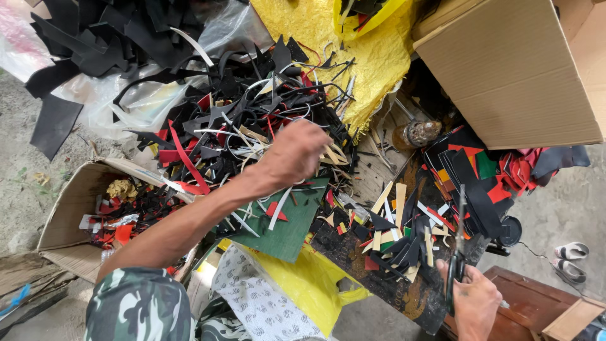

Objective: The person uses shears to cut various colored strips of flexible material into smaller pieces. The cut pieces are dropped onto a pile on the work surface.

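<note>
Head view, looking down. The left hand (297, 151), at centre, reaches knuckles-up into a heap of black, red and cream offcut strips (252, 120); what its fingers hold is hidden. At five o'clock the right hand (475, 303) grips long dark-handled scissors (457, 243), blades pointing toward twelve o'clock over a dark worn board scattered with small cut pieces (385, 278). A green flat sheet (293, 227) lies just below the left hand. An open brown cardboard box of scraps (76, 208) sits at nine o'clock; a large closed cardboard carton (511, 69) at two o'clock; crumpled yellow sheeting (328, 38) at twelve o'clock.
</note>
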`<state>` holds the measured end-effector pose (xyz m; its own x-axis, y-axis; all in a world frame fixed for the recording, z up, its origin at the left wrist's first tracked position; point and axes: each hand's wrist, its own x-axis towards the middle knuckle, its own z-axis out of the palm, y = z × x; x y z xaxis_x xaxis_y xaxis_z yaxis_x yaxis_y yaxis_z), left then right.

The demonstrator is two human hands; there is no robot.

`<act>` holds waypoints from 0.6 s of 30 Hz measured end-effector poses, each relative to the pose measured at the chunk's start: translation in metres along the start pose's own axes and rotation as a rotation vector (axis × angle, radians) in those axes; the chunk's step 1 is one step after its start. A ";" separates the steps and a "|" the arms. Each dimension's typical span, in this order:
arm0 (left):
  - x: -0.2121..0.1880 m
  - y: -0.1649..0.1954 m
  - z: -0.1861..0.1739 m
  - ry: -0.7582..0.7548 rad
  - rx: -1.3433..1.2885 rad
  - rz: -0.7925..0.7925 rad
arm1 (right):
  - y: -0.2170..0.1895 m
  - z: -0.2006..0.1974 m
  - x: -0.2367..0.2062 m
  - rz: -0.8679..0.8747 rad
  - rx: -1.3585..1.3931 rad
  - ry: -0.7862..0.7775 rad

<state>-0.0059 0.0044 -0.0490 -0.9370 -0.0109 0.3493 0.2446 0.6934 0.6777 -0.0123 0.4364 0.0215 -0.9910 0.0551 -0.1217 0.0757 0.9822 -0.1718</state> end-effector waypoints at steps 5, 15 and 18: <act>0.006 0.008 0.035 -0.075 0.491 0.296 | -0.013 0.007 -0.012 0.073 0.395 0.031; 0.002 -0.060 -0.027 -0.121 0.272 -0.027 | -0.065 0.038 -0.007 -0.075 0.476 -0.134; 0.004 -0.050 -0.042 0.037 -0.020 -0.148 | -0.085 0.049 -0.003 -0.171 0.509 -0.175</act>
<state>-0.0113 -0.0607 -0.0538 -0.9534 -0.1389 0.2678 0.1096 0.6676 0.7364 -0.0105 0.3443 -0.0118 -0.9640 -0.1705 -0.2041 0.0025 0.7617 -0.6479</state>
